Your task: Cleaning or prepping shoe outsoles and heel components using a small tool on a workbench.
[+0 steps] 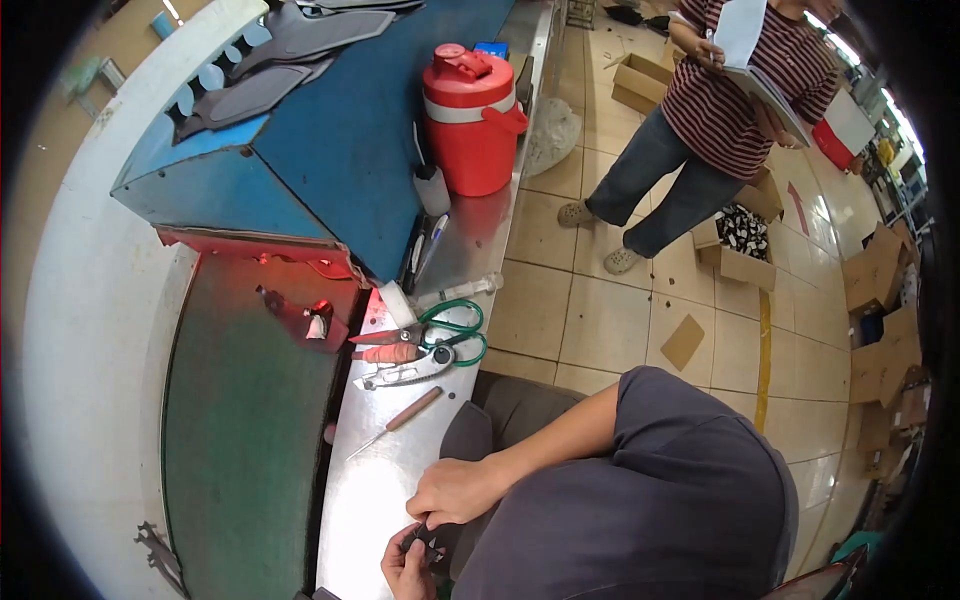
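Close to my body at the bench's near edge, my left hand holds a small dark piece with pale triangular patches, between thumb and fingers. My right hand is closed, its fingertips pinched at the upper edge of that piece; what kind of piece it is I cannot tell. On the metal bench beyond my hands lies an awl with a wooden handle. Past it are a grey cutter, an orange-wrapped tool and scissors with green handles. Dark flat material shows beside my right wrist.
A green conveyor belt runs alongside, under a blue hood glowing red inside. Farther off are a syringe, pens and a red jug. A person holding papers stands by open cartons.
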Action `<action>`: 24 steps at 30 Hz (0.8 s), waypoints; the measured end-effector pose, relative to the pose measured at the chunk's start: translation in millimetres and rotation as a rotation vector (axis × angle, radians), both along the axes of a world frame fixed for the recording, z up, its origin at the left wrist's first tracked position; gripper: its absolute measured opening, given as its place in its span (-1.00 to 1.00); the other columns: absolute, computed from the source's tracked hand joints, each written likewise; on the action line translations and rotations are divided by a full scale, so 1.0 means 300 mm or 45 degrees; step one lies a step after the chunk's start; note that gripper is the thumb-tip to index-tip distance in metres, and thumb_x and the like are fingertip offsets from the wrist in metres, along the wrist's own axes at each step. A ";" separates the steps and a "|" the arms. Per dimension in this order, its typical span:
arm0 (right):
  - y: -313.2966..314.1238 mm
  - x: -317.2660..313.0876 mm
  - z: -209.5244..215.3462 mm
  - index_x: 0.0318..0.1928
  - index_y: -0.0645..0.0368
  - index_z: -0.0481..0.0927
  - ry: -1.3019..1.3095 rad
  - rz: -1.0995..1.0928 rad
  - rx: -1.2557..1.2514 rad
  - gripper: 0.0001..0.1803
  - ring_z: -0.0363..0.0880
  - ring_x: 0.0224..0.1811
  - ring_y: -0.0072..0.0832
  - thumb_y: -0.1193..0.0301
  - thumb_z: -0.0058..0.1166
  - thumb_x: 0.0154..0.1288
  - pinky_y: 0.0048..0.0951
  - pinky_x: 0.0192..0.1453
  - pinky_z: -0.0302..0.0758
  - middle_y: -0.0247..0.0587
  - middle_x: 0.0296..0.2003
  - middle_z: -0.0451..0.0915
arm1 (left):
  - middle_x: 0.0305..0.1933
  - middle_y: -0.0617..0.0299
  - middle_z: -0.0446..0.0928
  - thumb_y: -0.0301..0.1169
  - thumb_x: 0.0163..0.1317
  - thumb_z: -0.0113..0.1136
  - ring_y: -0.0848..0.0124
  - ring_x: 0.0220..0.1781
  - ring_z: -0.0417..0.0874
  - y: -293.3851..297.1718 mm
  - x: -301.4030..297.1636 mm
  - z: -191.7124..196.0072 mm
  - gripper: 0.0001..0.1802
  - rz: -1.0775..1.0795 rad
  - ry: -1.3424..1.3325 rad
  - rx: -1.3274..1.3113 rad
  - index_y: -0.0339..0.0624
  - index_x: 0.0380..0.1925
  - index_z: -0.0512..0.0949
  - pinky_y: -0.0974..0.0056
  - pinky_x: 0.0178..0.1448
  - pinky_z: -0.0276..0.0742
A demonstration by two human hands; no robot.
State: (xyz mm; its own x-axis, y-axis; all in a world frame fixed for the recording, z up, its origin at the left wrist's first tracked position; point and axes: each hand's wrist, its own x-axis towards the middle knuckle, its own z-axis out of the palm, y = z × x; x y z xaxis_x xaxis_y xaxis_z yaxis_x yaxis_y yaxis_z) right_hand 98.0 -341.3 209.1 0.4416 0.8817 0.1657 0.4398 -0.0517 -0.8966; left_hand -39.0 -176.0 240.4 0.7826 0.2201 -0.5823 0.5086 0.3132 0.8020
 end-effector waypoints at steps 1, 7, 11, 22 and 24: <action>0.004 0.000 0.000 -0.39 0.14 0.58 0.010 -0.003 -0.006 -0.82 0.59 -0.37 -0.05 0.32 0.22 0.06 -0.09 -0.31 0.44 -0.09 -0.52 0.61 | -0.07 0.10 0.60 -0.47 0.27 0.13 0.45 -0.22 0.59 0.016 -0.002 -0.015 -0.64 -0.025 -0.018 0.037 -0.35 0.06 0.50 0.41 -0.19 0.47; 0.068 0.017 0.010 -0.39 0.19 0.59 -0.174 0.256 -0.187 -0.78 0.58 -0.39 -0.05 0.28 0.18 0.11 -0.09 -0.34 0.43 -0.11 -0.52 0.60 | -0.27 0.15 0.64 -0.46 0.21 0.19 0.44 -0.43 0.58 0.016 -0.013 0.011 -0.71 0.039 0.080 0.223 -0.36 -0.09 0.59 0.40 -0.33 0.47; 0.114 0.140 0.029 -0.36 0.20 0.59 -0.284 -0.059 0.070 -0.80 0.58 -0.33 -0.08 0.30 0.14 0.15 -0.11 -0.28 0.45 -0.09 -0.47 0.60 | -0.33 0.16 0.62 -0.48 0.19 0.18 0.45 -0.41 0.58 0.072 -0.096 0.003 -0.77 0.241 0.113 0.337 -0.35 -0.17 0.61 0.41 -0.33 0.46; 0.126 0.194 -0.171 -0.22 0.16 0.52 -0.949 -0.531 -0.231 -0.81 0.44 -0.14 -0.29 0.44 -0.01 0.12 -0.27 -0.10 0.45 -0.21 -0.30 0.46 | -0.15 0.23 0.67 -0.29 0.28 0.15 0.40 -0.19 0.69 0.294 -0.335 -0.247 -0.64 1.210 -0.543 -1.012 -0.26 0.01 0.53 0.19 0.06 0.59; 0.172 0.204 -0.235 -0.22 0.14 0.55 -0.895 -0.593 0.027 -0.79 0.47 -0.24 -0.25 0.45 -0.07 0.13 -0.20 -0.17 0.42 -0.16 -0.36 0.48 | -0.23 0.19 0.68 -0.33 0.28 0.16 0.42 -0.17 0.69 0.160 -0.173 -0.101 -0.80 1.212 -0.592 -0.884 -0.21 -0.21 0.61 0.37 -0.12 0.61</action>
